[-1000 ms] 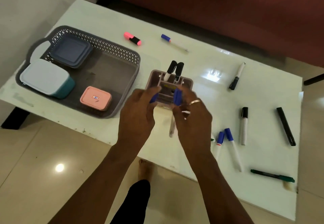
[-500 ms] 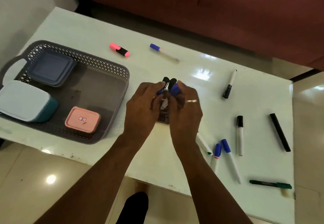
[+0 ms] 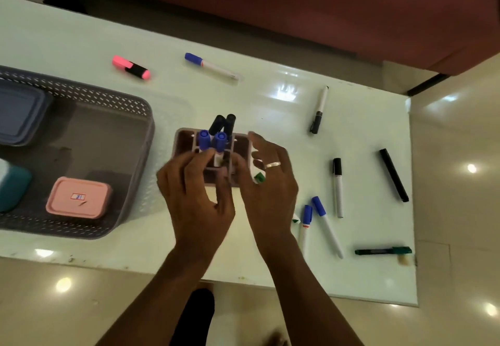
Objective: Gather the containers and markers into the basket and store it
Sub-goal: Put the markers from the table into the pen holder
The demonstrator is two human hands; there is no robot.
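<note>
Your big white glossy table (image 3: 81,37) holds a grey plastic basket with holes in its walls (image 3: 108,96) on the left, and inside it sit a dark blue flat box (image 3: 19,113), a teal box with a white lid (image 3: 10,186) and a small pink box (image 3: 78,197). In the middle stands a brown pen holder with little rooms (image 3: 186,142); two blue-capped markers (image 3: 204,140) and two black-capped markers (image 3: 223,124) stand up in it, while other markers lie loose on the table to the right and behind. Your left hand (image 3: 194,197) pinches a blue-capped marker low down, and your right hand (image 3: 267,183) is spread open beside the holder, holding nothing.
</note>
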